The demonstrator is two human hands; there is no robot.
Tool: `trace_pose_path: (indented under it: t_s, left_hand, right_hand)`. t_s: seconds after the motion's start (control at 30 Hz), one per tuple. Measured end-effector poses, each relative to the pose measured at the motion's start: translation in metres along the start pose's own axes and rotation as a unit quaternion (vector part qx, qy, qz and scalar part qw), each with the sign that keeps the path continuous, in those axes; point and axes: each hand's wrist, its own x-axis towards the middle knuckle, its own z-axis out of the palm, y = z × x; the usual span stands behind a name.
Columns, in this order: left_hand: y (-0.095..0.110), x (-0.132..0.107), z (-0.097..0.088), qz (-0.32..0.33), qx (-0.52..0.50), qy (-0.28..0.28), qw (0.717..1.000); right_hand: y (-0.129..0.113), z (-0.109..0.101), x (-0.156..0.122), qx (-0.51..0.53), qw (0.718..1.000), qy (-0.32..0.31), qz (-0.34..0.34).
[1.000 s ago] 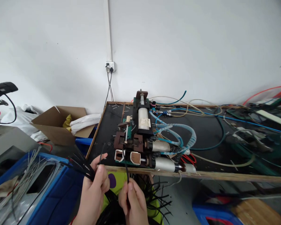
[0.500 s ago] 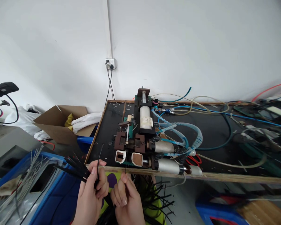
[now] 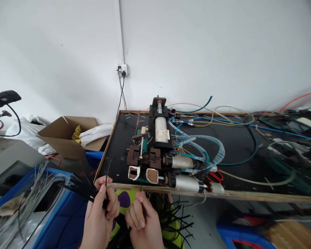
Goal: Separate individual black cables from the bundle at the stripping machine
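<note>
1. The left hand (image 3: 100, 212) is closed in a fist around a bundle of black strips (image 3: 79, 185). The bundle fans out to the left, over the blue crate (image 3: 67, 207). That grip looks firm enough, and I judge it best to keep the fan clear of the right hand so nothing snags.
2. The right hand (image 3: 142, 223) has its fingers (image 3: 140, 197) pinched shut on a single black strip (image 3: 140, 186). The strip stands nearly upright, its tip just at the front edge of the surface (image 3: 119, 152).
3. The strip is thin and looks limp, so a pinch close to the free end should stop it bowing. A pinch low on the strip would probably let the tip wander.
4. The fixture (image 3: 155, 152) sits on the surface just beyond the tip, with a white-rimmed opening (image 3: 134, 172) facing the hands. If the strip goes there, it is best lined up straight with the opening rather than at a slant.
5. The two hands are close together, almost touching. Only one strip should be parted from the bundle at a time; whether a second clings to it cannot be told here.
6. A pile of loose black strips (image 3: 176, 218) lies below the right hand. Lifting the wrist a little would likely keep them from catching.
7. Hoses (image 3: 197, 148) crowd the fixture's right side, so coming in from the front seems the safest way.
</note>
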Motion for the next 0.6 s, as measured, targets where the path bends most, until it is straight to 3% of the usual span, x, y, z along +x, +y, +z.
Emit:
trace_pose_path:
  t_s: [0.2, 0.33, 0.4, 0.47, 0.6]
  left_hand:
    - [-0.001, 0.000, 0.001, -0.006, 0.006, 0.010, 1.000]
    - [-0.004, -0.004, -0.002, -0.008, 0.009, 0.003, 1.000]
    - [-0.005, -0.005, -0.004, -0.007, 0.011, -0.007, 1.000]
    - [-0.006, -0.007, -0.006, -0.004, 0.012, -0.026, 1.000]
    - [-0.006, -0.009, -0.012, -0.013, 0.017, -0.065, 0.998]
  right_hand:
    - [0.001, 0.001, -0.001, 0.003, 1.000, 0.007, -0.007]
    - [0.000, 0.000, -0.002, -0.096, 0.992, 0.049, -0.060]
    - [-0.002, -0.003, -0.007, -0.207, 0.968, 0.084, -0.118]
    - [-0.005, -0.011, -0.016, -0.329, 0.923, 0.115, -0.161]
    - [-0.028, -0.040, -0.057, -0.500, 0.832, 0.168, -0.170]
